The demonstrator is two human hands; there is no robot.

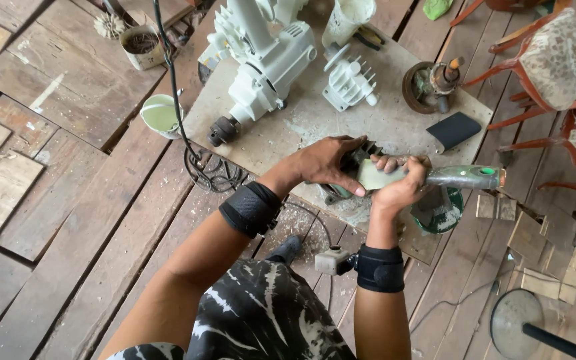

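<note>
Person crouched over a wooden plank floor [68,220], both hands busy on one tool. Left hand [325,163] clamped over the dark motor end of a green power tool [465,177], fingers wrapped on top. Right hand [401,183] closed around the tool's middle, thumb pressing a pale flat pad [376,177] against it. The green handle sticks out to the right, past the right hand. Black wrist bands on both forearms.

The tool sits over the near edge of a dusty board [315,120] lying on the floor. On the board: a white motor housing [265,73] with a dark chuck end, a white finned cover [349,81] just beside it, a rusty round part [429,85], a black sanding block [455,130]. A white cup [160,115] stands off the board's left edge, black cable [211,170] coiled near it. Red-framed chair [555,60] at the upper right.
</note>
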